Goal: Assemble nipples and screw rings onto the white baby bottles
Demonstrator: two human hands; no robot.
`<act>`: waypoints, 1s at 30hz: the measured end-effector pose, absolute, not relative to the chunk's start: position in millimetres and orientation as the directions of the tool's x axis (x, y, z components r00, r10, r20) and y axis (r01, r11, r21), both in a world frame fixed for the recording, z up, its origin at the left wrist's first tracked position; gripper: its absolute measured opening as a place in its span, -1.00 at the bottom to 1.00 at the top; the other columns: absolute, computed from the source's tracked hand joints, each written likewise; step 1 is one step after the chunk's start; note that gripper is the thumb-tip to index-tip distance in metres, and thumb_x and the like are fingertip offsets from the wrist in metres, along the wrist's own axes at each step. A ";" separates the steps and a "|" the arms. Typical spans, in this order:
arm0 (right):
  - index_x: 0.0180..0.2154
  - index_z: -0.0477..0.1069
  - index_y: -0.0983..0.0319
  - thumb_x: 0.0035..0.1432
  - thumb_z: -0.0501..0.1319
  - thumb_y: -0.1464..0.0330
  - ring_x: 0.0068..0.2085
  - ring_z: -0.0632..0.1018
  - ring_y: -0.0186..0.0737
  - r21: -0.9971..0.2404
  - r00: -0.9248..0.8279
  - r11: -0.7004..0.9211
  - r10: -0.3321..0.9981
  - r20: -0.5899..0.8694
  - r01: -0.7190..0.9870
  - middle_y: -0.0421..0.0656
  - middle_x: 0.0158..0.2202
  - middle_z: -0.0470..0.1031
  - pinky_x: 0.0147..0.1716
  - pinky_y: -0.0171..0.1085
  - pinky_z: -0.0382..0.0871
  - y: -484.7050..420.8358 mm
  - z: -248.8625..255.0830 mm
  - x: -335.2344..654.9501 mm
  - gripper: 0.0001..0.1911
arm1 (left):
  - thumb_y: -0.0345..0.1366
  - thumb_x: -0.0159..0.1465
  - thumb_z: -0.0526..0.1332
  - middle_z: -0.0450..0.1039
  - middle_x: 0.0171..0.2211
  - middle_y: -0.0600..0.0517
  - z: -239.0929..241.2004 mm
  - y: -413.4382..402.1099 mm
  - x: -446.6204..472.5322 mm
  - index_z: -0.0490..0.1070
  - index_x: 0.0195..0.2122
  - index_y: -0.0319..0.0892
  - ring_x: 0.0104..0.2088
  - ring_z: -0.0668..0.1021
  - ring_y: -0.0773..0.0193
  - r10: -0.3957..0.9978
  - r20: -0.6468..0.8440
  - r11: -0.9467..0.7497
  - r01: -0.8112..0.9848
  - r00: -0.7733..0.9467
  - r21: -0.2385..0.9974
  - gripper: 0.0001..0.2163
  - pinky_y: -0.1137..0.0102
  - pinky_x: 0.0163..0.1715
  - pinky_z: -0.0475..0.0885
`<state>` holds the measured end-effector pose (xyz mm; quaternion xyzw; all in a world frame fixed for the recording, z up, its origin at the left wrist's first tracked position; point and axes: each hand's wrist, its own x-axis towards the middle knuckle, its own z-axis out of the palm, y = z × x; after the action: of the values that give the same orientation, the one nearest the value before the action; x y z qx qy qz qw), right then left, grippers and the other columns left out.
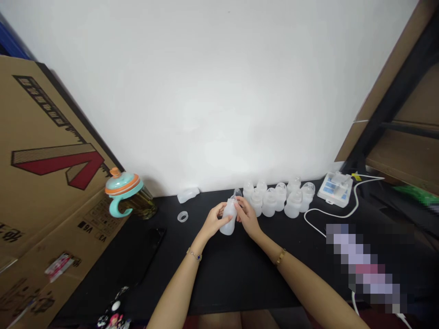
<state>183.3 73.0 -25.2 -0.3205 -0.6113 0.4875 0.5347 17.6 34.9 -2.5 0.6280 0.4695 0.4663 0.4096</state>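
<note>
The frosted baby bottle (227, 226) is between the two hands, its base toward the wearer and its clear top (236, 193) toward the wall. Its long axis runs away from the wearer with a slight lean to the right hand's side; whether the base touches the black table (236, 274) cannot be told. The left hand (213, 223) is clamped round the body, thumb across the front. The right hand (250, 221) is closed on the upper end, though the view does not settle whether its fingers press the clear top or the neck.

To handle this well, the left hand would best hold the soft-looking body firmly without squeezing it, while the right keeps the top square to the long axis and presses evenly all round the rim.

Left of the left hand lies a translucent ring (183, 216), and beyond it a second frosted piece (188, 195) on its side. Just beyond and right of the right hand stands a cluster of clear-topped bottles (269, 208). Farther right is a white plastic case (334, 192); well left of the left hand, a turquoise-lidded jug (146, 203).
</note>
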 end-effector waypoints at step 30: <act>-0.01 0.40 0.18 0.26 0.23 0.00 -0.60 0.36 -0.42 -0.958 -0.145 0.233 0.955 0.258 -0.165 -0.11 -0.17 0.57 -0.66 -0.36 0.25 77.0 -32.8 180.4 -0.55 | -0.10 0.13 0.41 0.55 -0.32 0.07 0.1 29.9 22.5 0.50 0.02 -0.14 -0.33 0.54 0.27 0.941 0.339 -0.250 0.617 -0.028 0.746 -0.55 0.38 -0.22 0.47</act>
<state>180.4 77.0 -32.8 -0.3526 -0.5601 0.5089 0.5504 22.5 29.9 0.1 0.6700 0.5811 0.4198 0.1927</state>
